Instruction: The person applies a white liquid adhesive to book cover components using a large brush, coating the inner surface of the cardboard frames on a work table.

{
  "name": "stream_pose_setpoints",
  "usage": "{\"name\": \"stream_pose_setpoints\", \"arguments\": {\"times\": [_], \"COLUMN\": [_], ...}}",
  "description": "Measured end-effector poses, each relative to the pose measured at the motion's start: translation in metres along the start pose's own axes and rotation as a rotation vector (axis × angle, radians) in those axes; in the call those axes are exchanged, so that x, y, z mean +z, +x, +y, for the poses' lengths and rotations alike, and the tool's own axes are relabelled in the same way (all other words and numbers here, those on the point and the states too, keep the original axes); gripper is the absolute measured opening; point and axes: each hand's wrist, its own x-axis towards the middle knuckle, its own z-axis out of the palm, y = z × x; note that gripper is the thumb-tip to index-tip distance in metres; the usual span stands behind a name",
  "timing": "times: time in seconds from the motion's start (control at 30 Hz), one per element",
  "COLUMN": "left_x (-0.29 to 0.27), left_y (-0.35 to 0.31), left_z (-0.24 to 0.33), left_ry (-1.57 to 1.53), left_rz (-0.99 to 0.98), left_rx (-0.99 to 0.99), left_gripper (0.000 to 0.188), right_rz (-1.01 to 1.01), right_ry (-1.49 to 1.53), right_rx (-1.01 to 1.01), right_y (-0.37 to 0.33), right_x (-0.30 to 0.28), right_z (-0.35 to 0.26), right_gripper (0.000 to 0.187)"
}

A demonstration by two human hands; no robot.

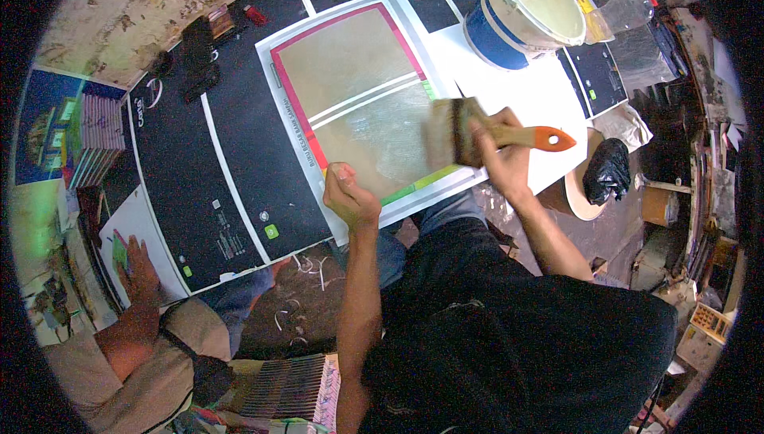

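Observation:
My right hand (506, 155) is wrapped round the handle of a wide paintbrush (468, 128), whose orange grip end points right. Its bristles, smeared by motion, are over the right side of the lower board. Curled fingers close my left hand (350, 195) at the lower left edge of that board; whatever they pinch is hidden. Two grey-beige boards, an upper board (346, 60) and a lower board (382, 144), lie on a white printed sheet (265, 50) with red and green borders. Thin white strips run between them. A wet sheen shows on the lower board.
A bucket of pale paste (517, 24) with another brush stands at the far right, beside a clear bottle (625, 12). Black printed sheets (231, 155) cover the table. Another person's hand (142, 275) lies on white paper at left, near a book stack (99, 136).

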Motion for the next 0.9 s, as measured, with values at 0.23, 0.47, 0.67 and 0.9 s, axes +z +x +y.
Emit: {"name": "stream_pose_setpoints", "arguments": {"times": [0.23, 0.47, 0.67, 0.9], "left_x": [-0.007, -0.043, 0.048, 0.068], "left_y": [0.013, 0.198, 0.311, 0.331], "left_z": [-0.008, 0.031, 0.033, 0.029], "left_ry": [-0.372, -0.304, 0.521, 0.462], "left_rz": [0.092, -0.173, -1.155, -1.409], "left_rx": [-0.182, 0.101, -0.022, -0.154], "left_gripper": [0.04, 0.043, 0.104, 0.115], "right_rz": [-0.034, -0.014, -0.849, -0.687], "right_ry": [-0.348, 0.1, -0.362, -0.522], "right_rx": [0.055, 0.015, -0.822, -0.734], "right_y": [0.001, 0.058, 0.082, 0.075], "right_x": [-0.036, -0.001, 0.145, 0.215], "right_z": [0.015, -0.031, -0.067, -0.044], "right_gripper": [0.016, 0.018, 0.026, 0.038]}}
